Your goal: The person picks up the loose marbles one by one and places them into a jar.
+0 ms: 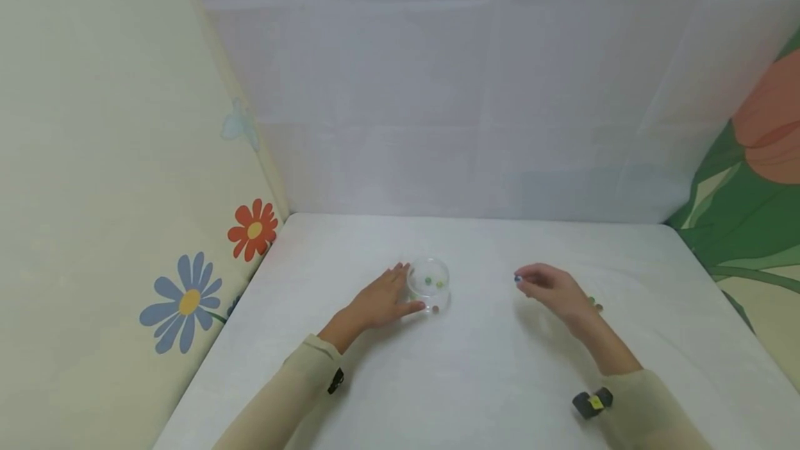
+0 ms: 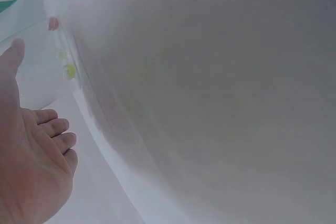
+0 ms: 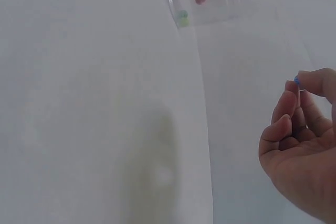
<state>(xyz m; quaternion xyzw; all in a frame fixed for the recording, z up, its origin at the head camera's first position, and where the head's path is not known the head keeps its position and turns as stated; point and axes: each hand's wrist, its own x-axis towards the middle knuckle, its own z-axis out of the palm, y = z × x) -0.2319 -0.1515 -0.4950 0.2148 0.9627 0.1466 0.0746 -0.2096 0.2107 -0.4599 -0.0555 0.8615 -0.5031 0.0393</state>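
A white worktop (image 1: 475, 380) carries a clear glass cup (image 1: 429, 285) near its centre, small beads inside. At the cup's three o'clock, well apart, a few beads (image 1: 594, 304) lie loose.

A white cloth-covered counter (image 1: 475, 380) enclosed by a pale grey back wall (image 1: 450, 89), a cream flower-printed left panel (image 1: 94, 193), and a green tulip-printed right panel (image 1: 762, 179).
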